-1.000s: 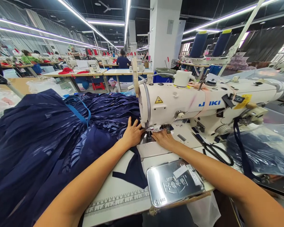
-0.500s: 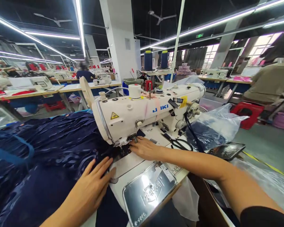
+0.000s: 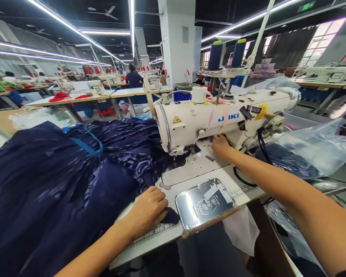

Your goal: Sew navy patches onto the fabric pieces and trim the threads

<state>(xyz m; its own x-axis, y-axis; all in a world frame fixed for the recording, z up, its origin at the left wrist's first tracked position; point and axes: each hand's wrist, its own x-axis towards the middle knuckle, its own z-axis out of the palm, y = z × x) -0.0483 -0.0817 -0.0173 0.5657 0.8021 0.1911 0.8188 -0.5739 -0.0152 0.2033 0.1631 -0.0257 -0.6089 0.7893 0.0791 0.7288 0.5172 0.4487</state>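
A white sewing machine (image 3: pixel 196 119) stands in the middle of the head view. Gathered navy fabric (image 3: pixel 60 184) spreads over the left side and reaches the needle area. My left hand (image 3: pixel 151 207) is closed at the front edge of the table, its fingers curled on a flap of this fabric. My right hand (image 3: pixel 221 146) is under the machine's arm, on the far part of the bed, right of the needle. Its fingers are bent together; what they hold, if anything, is hidden. A black scissor handle (image 3: pixel 243 179) shows partly below my right forearm.
A shiny metal tin lid (image 3: pixel 206 204) lies on the front of the table. Clear plastic bags (image 3: pixel 314 150) with dark fabric are at the right. Navy thread cones (image 3: pixel 215 55) stand behind the machine. Other workstations and people fill the background.
My right hand has gone from beside the needle to farther back under the machine's arm. My left hand's spread fingers have curled in at the fabric's edge. The view has turned left.
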